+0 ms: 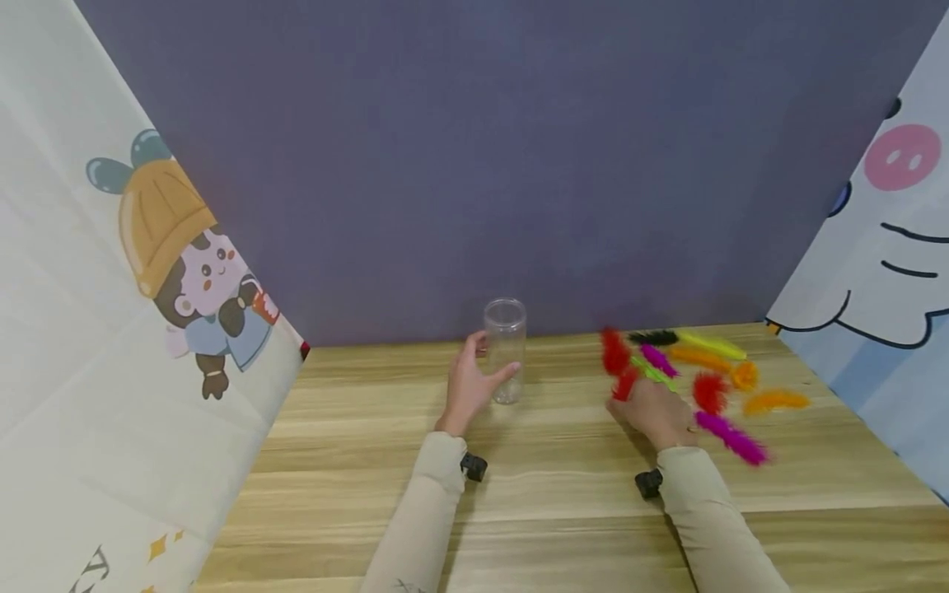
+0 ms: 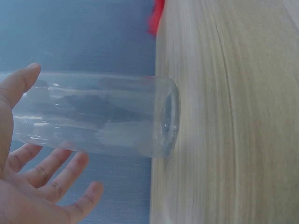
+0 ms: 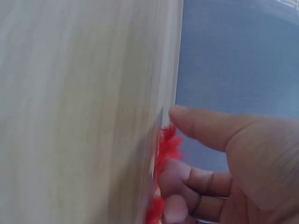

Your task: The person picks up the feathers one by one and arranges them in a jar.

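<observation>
A clear, see-through jar (image 1: 507, 350) stands upright on the wooden table. My left hand (image 1: 471, 384) holds it from the left side, thumb in front and fingers round behind. In the left wrist view, thumb and fingers lie on opposite sides of the jar (image 2: 103, 114), with the little finger off it. My right hand (image 1: 656, 412) is low over the table at a red fluffy pipe cleaner (image 1: 625, 384). In the right wrist view, red fluff (image 3: 169, 147) shows between the thumb and the bent fingers, which stand apart.
Around my right hand lie several fluffy pieces: another red one (image 1: 710, 393), magenta (image 1: 734, 438), orange (image 1: 774, 402), yellow (image 1: 712, 344) and black (image 1: 652, 338). A dark grey panel (image 1: 474, 165) rises behind the table (image 1: 356, 436). Printed cloths hang at both sides.
</observation>
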### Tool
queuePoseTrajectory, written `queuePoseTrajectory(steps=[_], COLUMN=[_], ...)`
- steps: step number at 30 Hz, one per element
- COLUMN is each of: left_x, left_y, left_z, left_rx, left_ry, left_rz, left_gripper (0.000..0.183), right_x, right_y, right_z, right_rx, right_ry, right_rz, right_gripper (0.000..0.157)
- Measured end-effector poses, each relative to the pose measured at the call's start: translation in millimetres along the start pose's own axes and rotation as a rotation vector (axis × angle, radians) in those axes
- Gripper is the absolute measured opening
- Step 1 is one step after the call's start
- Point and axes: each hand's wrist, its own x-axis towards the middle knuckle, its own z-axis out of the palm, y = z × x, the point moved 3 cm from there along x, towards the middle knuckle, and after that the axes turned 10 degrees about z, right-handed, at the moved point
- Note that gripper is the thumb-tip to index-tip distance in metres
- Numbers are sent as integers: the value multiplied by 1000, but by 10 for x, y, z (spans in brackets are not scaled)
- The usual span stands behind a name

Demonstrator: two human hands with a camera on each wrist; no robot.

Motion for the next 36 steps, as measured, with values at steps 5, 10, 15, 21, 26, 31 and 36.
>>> queuePoseTrajectory(steps=[5,10,15,21,26,31,36], left_x=[-7,-3,-4,-21,-26,-17,-14], left_y=[-3,8,10,33,27,18,18], left_z=[2,-10,-14,-42,-54,-50,-46], left_rx=[0,13,17,11,9,13,5], left_ry=[7,8,9,7,4,0,1], left_rz=[-7,-2,2,-5,-10,-3,11], left_gripper=[81,80,80,81,81,80,80], right_x=[17,49,67,75,64,32,26], right_y=[-11,-15,-12,9,6,-25,-70], right_z=[11,20,28,24,-32,-118,-159], right_rx=[-21,-24,-19,-5,99,202,254], right_ry=[-11,-28,-27,-17,43,108,117], right_rz=[27,29,22,-44,-210,-321,-349], right_gripper=[45,36,23,23,37,23,6])
